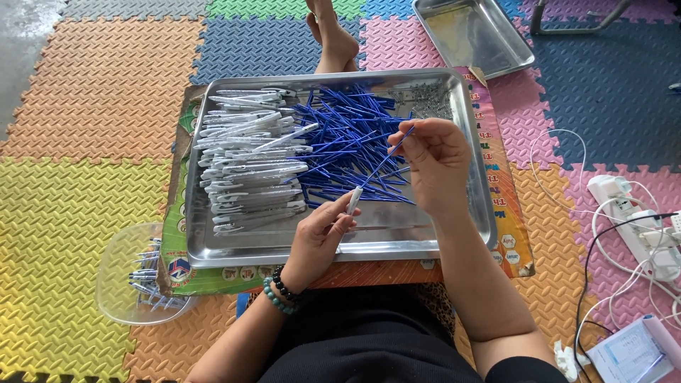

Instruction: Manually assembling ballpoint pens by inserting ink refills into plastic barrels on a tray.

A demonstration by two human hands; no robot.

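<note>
head | left hand (320, 234) pinches white barrel (354, 200) | right hand (434, 162) pinches thin blue refill (386, 159) - slanted

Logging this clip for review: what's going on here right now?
A person sits on a foam mat floor with a large steel tray in front of them. The left hand holds a white pen barrel, and the right hand guides a blue refill into it. The tray holds a pile of white barrels, a heap of blue refills and small metal springs. Assembled pens lie in a clear dish at the left.
</note>
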